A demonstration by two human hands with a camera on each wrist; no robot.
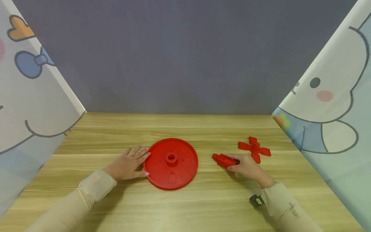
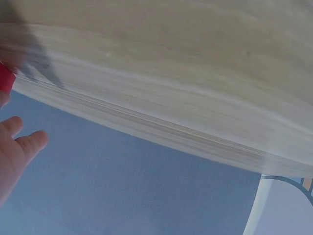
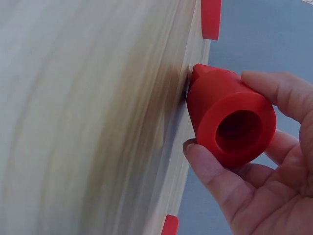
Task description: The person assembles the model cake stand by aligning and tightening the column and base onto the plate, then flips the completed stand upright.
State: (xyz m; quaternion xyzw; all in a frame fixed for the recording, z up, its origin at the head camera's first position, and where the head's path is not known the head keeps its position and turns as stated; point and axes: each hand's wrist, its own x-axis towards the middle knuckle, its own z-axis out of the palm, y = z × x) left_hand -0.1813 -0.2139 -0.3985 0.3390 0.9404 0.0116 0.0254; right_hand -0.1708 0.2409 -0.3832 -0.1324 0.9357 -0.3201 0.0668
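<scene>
A round red disc [image 1: 170,174] with a raised rim and a hollow collar at its middle lies on the table. My left hand [image 1: 127,163] is at its left edge, fingers spread and fairly straight, fingertips and thumb touching the rim. In the left wrist view, a bit of red [image 2: 6,78] shows beside the fingers [image 2: 30,142]. My right hand [image 1: 246,166] pinches a red stepped cylinder [image 1: 223,160] between thumb and fingers, its narrow end pointing left towards the disc. The right wrist view shows the hollow wide end of this cylinder [image 3: 210,125].
A red four-bladed piece [image 1: 255,147] with a central stub lies beyond my right hand. A small black object [image 1: 256,200] is by the right sleeve. A grey panel [image 1: 179,58] stands behind the wooden table [image 1: 179,211], with cartoon-printed cloth [image 1: 327,80] at both sides.
</scene>
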